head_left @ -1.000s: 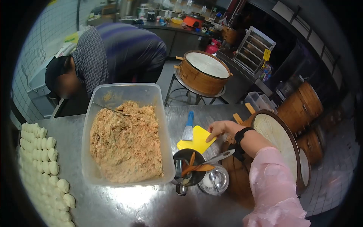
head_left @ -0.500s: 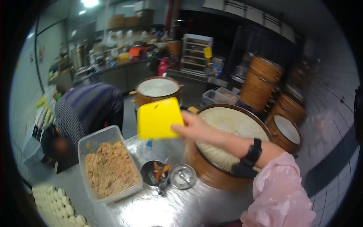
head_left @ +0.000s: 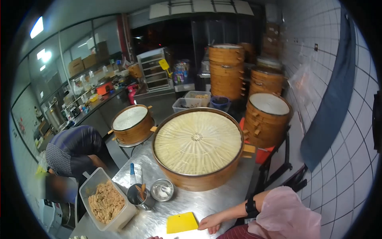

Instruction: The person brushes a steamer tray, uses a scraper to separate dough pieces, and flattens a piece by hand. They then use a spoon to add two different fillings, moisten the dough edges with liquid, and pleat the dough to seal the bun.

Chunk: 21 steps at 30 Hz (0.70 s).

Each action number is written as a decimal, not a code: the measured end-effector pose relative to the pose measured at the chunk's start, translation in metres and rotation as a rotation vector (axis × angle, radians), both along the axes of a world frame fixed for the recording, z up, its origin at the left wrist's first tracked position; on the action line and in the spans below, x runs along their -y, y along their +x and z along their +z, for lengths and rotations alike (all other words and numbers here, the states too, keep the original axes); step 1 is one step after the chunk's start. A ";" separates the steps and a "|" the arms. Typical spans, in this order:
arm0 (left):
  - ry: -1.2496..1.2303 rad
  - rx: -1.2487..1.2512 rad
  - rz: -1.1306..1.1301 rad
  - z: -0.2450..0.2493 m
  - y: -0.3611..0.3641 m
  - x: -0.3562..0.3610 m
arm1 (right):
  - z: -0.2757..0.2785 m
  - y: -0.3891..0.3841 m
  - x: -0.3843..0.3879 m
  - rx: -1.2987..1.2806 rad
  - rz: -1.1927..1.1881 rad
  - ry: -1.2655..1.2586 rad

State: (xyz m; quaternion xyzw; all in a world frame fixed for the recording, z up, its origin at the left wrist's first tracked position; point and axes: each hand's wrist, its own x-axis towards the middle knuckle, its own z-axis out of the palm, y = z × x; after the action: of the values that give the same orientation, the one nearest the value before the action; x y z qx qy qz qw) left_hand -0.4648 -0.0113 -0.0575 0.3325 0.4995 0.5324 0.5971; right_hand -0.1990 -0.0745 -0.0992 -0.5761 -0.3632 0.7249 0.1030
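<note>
My right hand is low over the metal table, its fingers closed at the right edge of a yellow dough scraper. The scraper's flat face shows, close to the tabletop. Only some fingertips of my left hand show at the bottom edge, left of the scraper; what they touch is hidden. Further up stands a large round bamboo steamer with a woven top. A plastic tub of minced filling stands to the left, beside a metal pot with wooden-handled tools and a small metal bowl.
A person bends down at the left, beyond the tub. Another steamer stands on a stand behind the table. Stacked steamers and a tiled wall are to the right. Some pale dough pieces peek in at the bottom left.
My right hand has brought the yellow scraper down from above the table to near the tabletop at the front. The view has turned right, and my left fingertips have appeared.
</note>
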 end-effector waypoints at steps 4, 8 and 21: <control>-0.019 -0.017 -0.118 0.026 0.032 0.010 | -0.019 0.060 0.023 0.003 0.175 0.111; -0.009 -0.022 -0.222 0.012 0.046 0.011 | 0.056 0.160 0.060 0.048 -0.312 0.349; -0.336 -0.243 -1.012 -0.041 0.277 0.011 | -0.090 0.391 0.139 0.285 -1.565 0.236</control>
State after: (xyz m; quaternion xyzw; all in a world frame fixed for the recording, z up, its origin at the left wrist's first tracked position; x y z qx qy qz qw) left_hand -0.1883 -0.0220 -0.0986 0.4902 0.4207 0.0491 0.7618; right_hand 0.1917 -0.2138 -0.1895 -0.7358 0.0621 0.3191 0.5940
